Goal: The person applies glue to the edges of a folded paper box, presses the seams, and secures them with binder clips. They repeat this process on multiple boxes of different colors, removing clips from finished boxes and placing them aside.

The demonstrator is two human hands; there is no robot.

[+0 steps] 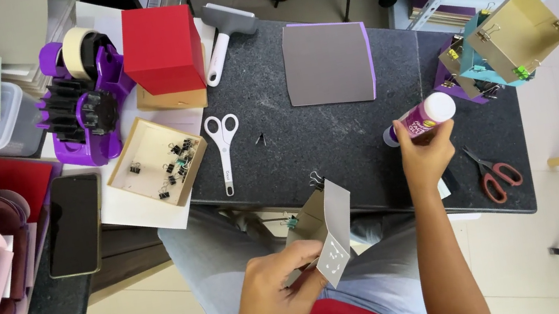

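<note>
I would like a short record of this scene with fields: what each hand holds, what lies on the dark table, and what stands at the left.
left hand: holds a folded grey card piece with glue dots on its flap
right hand: grips a glue bottle, white cap, purple label
dark table: white-handled scissors, grey card sheet, red-handled scissors
left side: purple tape dispenser, red box, tray of binder clips, black phone

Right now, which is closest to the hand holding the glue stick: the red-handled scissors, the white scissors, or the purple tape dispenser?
From the right hand:
1. Red-handled scissors, just to its right on the table.
2. White scissors, across the table to its left.
3. Purple tape dispenser, farthest, at the far left.
</note>
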